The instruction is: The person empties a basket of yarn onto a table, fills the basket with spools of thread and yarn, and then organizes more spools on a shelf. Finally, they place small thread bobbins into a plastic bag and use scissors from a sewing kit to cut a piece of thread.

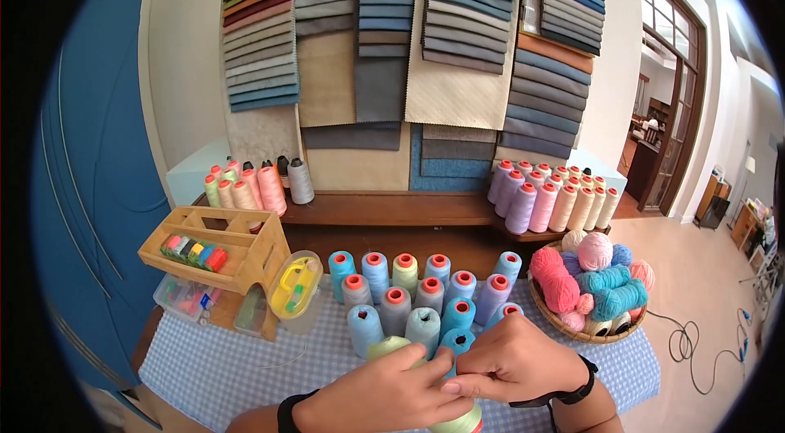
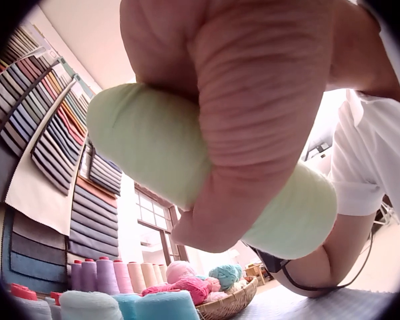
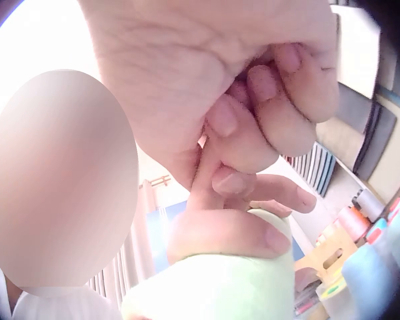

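My left hand [image 1: 384, 396] grips a pale green thread cone [image 1: 389, 345] held tilted above the near edge of the checked cloth [image 1: 221, 367]. In the left wrist view its fingers [image 2: 253, 100] wrap round the cone [image 2: 140, 140]. My right hand [image 1: 515, 363] is just right of it, fingers curled, their tips meeting the left hand's fingertips. The right wrist view shows those curled fingers [image 3: 267, 93] pressed together above the cone [image 3: 213, 287]. Anything pinched between them is too thin to see.
Several blue, grey and green thread cones [image 1: 409, 294] stand just beyond the hands. A basket of yarn balls [image 1: 593, 286] sits right. A wooden rack [image 1: 217, 249] and a clear plastic box [image 1: 298, 290] sit left. More cones line the shelf [image 1: 384, 208] under hanging fabric swatches.
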`<control>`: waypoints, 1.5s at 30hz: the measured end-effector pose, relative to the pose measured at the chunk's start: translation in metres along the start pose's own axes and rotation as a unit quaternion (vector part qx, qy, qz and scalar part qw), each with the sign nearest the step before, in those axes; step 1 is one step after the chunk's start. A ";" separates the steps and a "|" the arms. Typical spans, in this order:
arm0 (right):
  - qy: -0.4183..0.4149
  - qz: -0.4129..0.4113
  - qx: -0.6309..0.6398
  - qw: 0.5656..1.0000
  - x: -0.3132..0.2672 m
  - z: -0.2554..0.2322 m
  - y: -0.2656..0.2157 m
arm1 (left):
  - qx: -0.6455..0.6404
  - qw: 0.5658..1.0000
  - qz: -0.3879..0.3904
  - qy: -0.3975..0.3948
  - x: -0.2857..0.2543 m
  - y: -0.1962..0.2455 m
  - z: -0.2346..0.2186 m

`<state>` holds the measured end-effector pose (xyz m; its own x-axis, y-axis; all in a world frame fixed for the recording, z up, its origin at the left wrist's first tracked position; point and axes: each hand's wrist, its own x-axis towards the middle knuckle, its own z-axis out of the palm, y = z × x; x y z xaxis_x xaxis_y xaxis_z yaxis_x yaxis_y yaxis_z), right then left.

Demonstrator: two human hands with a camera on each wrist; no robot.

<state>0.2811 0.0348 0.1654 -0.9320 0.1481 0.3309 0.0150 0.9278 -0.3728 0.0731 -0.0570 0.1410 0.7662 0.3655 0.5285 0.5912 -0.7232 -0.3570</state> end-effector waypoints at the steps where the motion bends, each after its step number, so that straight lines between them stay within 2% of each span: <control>1: -0.001 -0.002 0.014 1.000 0.000 -0.001 0.000 | 0.005 1.000 0.005 0.014 0.001 0.000 0.000; 6: -0.026 -0.048 0.096 0.994 -0.006 -0.003 0.011 | 0.033 0.997 0.019 0.067 0.006 -0.004 0.002; 8: 0.014 -0.069 0.128 0.989 -0.009 0.000 0.014 | 0.064 0.978 0.028 0.196 0.008 -0.006 0.018; 9: 0.013 -0.069 0.128 0.989 -0.009 -0.002 0.014 | 0.065 0.978 0.028 0.196 0.001 -0.006 0.016; 11: 0.061 -0.070 0.128 0.987 -0.006 -0.011 0.015 | 0.103 0.994 0.034 0.027 -0.001 -0.012 -0.008; 12: 0.066 -0.013 0.126 0.990 -0.006 -0.019 0.010 | 0.104 0.994 0.033 0.028 0.001 -0.013 -0.012; 13: 0.064 -0.014 0.125 0.990 -0.007 -0.021 0.010 | 0.113 0.992 0.006 0.052 0.003 -0.015 -0.015; 15: 0.117 0.092 0.157 0.976 -0.008 -0.020 0.011 | 0.126 0.989 -0.022 0.077 -0.001 -0.016 -0.017; 17: 0.124 0.116 0.148 0.974 -0.006 -0.015 0.008 | 0.180 0.979 -0.071 0.070 -0.013 -0.019 -0.011; 18: 0.143 0.090 0.099 0.981 -0.004 -0.012 0.004 | 0.190 0.972 -0.065 0.121 -0.016 -0.026 -0.002; 19: 0.162 0.063 0.049 0.984 -0.001 -0.009 0.001 | 0.191 0.972 -0.067 0.122 -0.017 -0.024 -0.005; 20: 0.173 -0.004 -0.042 0.984 0.002 -0.003 0.002 | 0.200 0.973 -0.086 0.070 -0.019 -0.022 -0.009; 21: 0.168 -0.004 -0.045 0.985 0.007 0.001 -0.006 | 0.209 0.972 -0.105 0.018 -0.020 -0.020 -0.011; 22: 0.168 -0.006 -0.119 0.978 0.014 0.006 -0.018 | 0.208 0.972 -0.107 0.024 -0.021 -0.019 -0.011; 24: 0.168 -0.003 -0.229 0.959 0.021 0.020 -0.034 | 0.218 0.966 -0.136 -0.039 -0.024 -0.018 -0.009; 25: 0.165 -0.003 -0.233 0.958 0.023 0.025 -0.039 | 0.218 0.966 -0.136 -0.034 -0.024 -0.019 -0.008; 27: 0.148 0.036 -0.352 0.923 0.029 0.033 -0.050 | 0.225 0.957 -0.175 -0.057 -0.026 -0.020 -0.008; 29: 0.133 0.050 -0.370 0.918 0.043 0.031 -0.058 | 0.225 0.953 -0.198 -0.047 -0.026 -0.020 -0.009; 31: 0.150 0.011 -0.444 0.883 0.057 0.029 -0.057 | 0.224 0.948 -0.224 -0.034 -0.027 -0.022 -0.009; 32: 0.145 0.011 -0.447 0.883 0.062 0.026 -0.055 | 0.234 0.942 -0.240 -0.025 -0.028 -0.023 -0.010; 34: 0.114 -0.049 -0.563 0.817 0.073 0.021 -0.048 | 0.243 0.934 -0.261 -0.010 -0.030 -0.027 -0.010; 37: 0.106 -0.060 -0.567 0.815 0.094 0.008 -0.035 | 0.245 0.923 -0.294 -0.032 -0.032 -0.034 -0.014; 39: 0.102 -0.037 -0.586 0.803 0.109 -0.010 -0.017 | 0.275 0.917 -0.279 0.078 -0.031 -0.040 -0.015; 41: 0.121 0.015 -0.541 0.832 0.124 -0.031 0.018 | 0.269 0.919 -0.277 0.083 -0.033 -0.029 -0.028; 42: 0.127 0.057 -0.542 0.828 0.130 -0.043 0.038 | 0.203 0.951 -0.226 0.056 -0.034 -0.021 -0.034; 43: 0.126 0.139 -0.514 0.837 0.138 -0.064 0.066 | 0.136 0.975 -0.174 0.033 -0.037 -0.016 -0.035; 44: 0.144 0.177 -0.475 0.850 0.139 -0.073 0.091 | 0.102 0.985 -0.137 0.037 -0.037 -0.011 -0.029; 45: 0.137 0.244 -0.464 0.840 0.142 -0.080 0.107 | 0.076 0.988 -0.130 0.012 -0.034 -0.001 -0.029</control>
<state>0.1793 0.1826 0.2416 -0.6158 0.5443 0.5697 0.7662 0.5822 0.2720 0.0393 -0.0859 0.1451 0.5785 0.5125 0.6346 0.7998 -0.5089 -0.3182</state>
